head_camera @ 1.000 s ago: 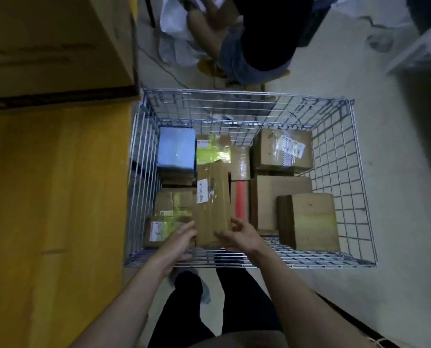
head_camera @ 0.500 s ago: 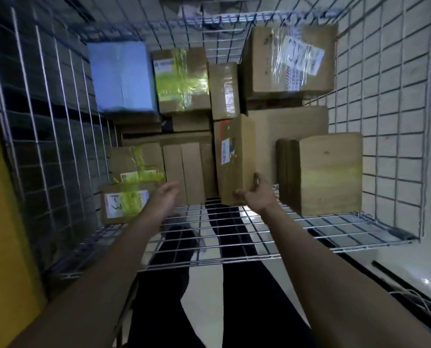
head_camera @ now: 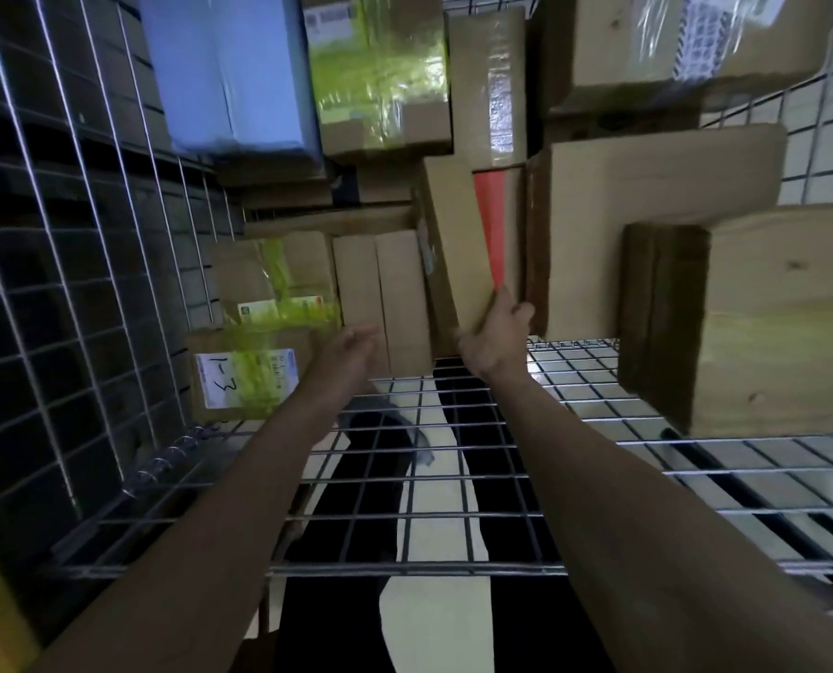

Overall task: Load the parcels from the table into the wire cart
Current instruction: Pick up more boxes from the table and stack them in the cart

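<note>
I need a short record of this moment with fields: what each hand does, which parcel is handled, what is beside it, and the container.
right hand: right hand grips the near end of the tall brown parcel
left hand: left hand open, holds nothing
right neighbour: red-faced box
left neighbour: two slim cartons
container: wire cart

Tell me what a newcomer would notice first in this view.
The right hand grips the near end of a tall brown parcel, standing it among the boxes in the wire cart. The left hand hangs open beside it. At the back left lies a pale blue parcel.
</note>
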